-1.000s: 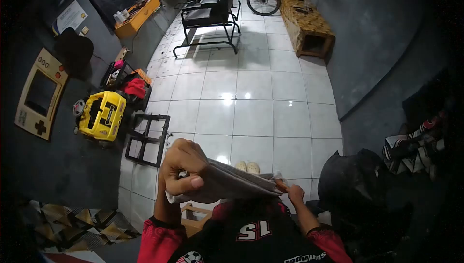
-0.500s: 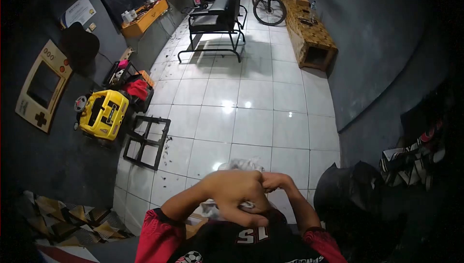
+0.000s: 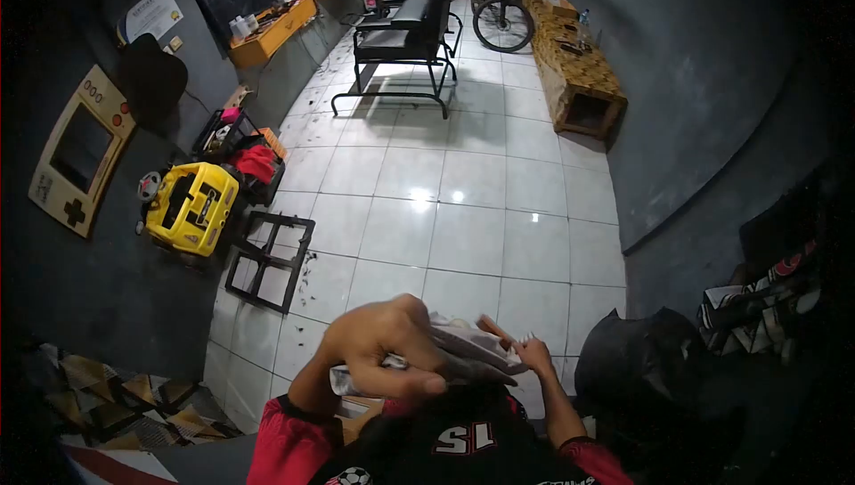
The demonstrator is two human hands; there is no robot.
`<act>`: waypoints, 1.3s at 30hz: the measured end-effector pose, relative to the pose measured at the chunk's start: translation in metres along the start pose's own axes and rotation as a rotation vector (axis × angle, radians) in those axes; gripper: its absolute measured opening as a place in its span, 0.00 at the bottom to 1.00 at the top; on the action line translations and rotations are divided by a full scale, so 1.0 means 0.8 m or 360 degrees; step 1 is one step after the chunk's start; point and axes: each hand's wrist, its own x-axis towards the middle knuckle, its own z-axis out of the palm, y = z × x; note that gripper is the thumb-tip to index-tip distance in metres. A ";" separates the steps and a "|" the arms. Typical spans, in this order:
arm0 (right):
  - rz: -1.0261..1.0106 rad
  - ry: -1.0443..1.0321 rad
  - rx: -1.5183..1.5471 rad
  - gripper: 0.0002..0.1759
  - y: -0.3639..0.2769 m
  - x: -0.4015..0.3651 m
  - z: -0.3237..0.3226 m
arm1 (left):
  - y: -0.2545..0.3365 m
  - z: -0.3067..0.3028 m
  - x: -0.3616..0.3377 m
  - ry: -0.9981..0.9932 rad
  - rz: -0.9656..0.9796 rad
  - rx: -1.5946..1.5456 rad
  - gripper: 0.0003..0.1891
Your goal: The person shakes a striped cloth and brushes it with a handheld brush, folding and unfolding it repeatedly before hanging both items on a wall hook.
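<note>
A crumpled grey-white cloth (image 3: 463, 342) is spread between my two hands, just in front of my chest. My left hand (image 3: 383, 347) is closed, its fingers wrapped round a bunched part of the cloth that peeks out below the knuckles. At the other end, my right hand (image 3: 535, 357) pinches the cloth's edge, its fingertips partly hidden. Beside those fingers a narrow reddish-brown strip (image 3: 494, 331) sticks up over the cloth. Part of a tan, box-like thing (image 3: 361, 414) shows under my left forearm.
A black square frame (image 3: 270, 260) lies on the tiled floor at left, near a yellow toy car (image 3: 191, 209). A black bag-like thing (image 3: 634, 351) stands at right. Farther off are a black chair (image 3: 401, 40), a bicycle (image 3: 503, 22) and a wooden bench (image 3: 579, 62).
My right hand has moved right, away from the left, drawing the cloth out between them. My left hand has shifted slightly left, and the brown strip has come into sight.
</note>
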 end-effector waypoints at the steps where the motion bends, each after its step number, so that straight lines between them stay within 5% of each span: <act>1: -0.0114 -0.0043 0.0251 0.24 -0.010 -0.002 -0.020 | -0.006 0.002 0.008 -0.0093 0.0029 -0.0026 0.22; 5: -0.0360 -0.0694 0.1245 0.21 -0.150 -0.075 -0.138 | -0.027 0.022 0.037 -0.0264 0.0014 -0.0093 0.23; 7: -0.0834 -0.1167 0.1371 0.20 -0.169 -0.077 -0.142 | -0.036 0.025 0.046 -0.0361 -0.0115 -0.0061 0.23; 8: -0.0705 -0.1288 0.1330 0.21 -0.183 -0.074 -0.137 | -0.039 0.025 0.050 -0.0337 -0.0064 -0.0062 0.23; 10: -0.1054 -0.1128 0.1038 0.21 -0.181 -0.033 -0.079 | -0.027 0.016 0.051 -0.0268 0.0071 0.0025 0.22; 12: -0.1061 -0.1161 0.0597 0.21 -0.137 0.032 -0.001 | -0.016 0.004 0.041 -0.0187 0.0151 0.0096 0.22; 14: -0.0496 -0.1272 -0.0276 0.20 -0.120 0.050 0.013 | -0.003 -0.005 0.029 0.0037 0.0170 0.0034 0.24; 15: -0.0483 -0.1253 -0.0613 0.19 -0.107 0.058 0.029 | 0.001 -0.008 0.018 0.0153 0.0139 -0.0030 0.24; 16: -0.0798 -0.1008 -0.0811 0.18 -0.085 0.058 0.041 | 0.006 -0.009 0.005 0.0294 0.0196 -0.0056 0.23; 17: -0.0353 -0.0663 -0.0798 0.17 -0.066 0.043 0.048 | 0.010 -0.010 -0.007 0.0432 0.0256 -0.0086 0.23; 19: -0.0179 -0.0390 -0.0746 0.19 -0.013 0.035 0.073 | 0.017 -0.013 -0.014 0.0441 0.0550 -0.0220 0.23; 24: 0.0204 -0.0002 -0.0806 0.23 0.047 0.028 0.086 | 0.033 0.009 -0.015 0.0587 0.0567 -0.0380 0.23; 27: 0.0252 -0.0319 -0.0550 0.22 0.029 0.021 0.030 | 0.036 0.010 -0.011 0.0302 0.0520 -0.0492 0.24; 28: -0.0025 -0.0331 -0.0186 0.23 0.037 0.031 0.023 | 0.023 0.018 -0.006 0.0291 0.0618 -0.0490 0.25; 32: -0.0297 -0.0906 0.1495 0.21 -0.158 -0.069 -0.115 | 0.012 0.022 0.030 -0.0138 0.0315 -0.0385 0.23; 34: -0.0738 -0.1359 0.1344 0.21 -0.152 -0.036 -0.093 | 0.006 0.023 0.051 -0.0219 0.0341 -0.0340 0.22; 36: -0.0826 -0.1664 0.1149 0.20 -0.187 -0.052 -0.101 | 0.010 0.020 0.052 -0.0200 0.0329 -0.0236 0.22; 39: -0.0714 -0.1658 0.0390 0.17 -0.167 -0.010 -0.053 | 0.025 0.014 0.044 -0.0029 0.0435 -0.0243 0.24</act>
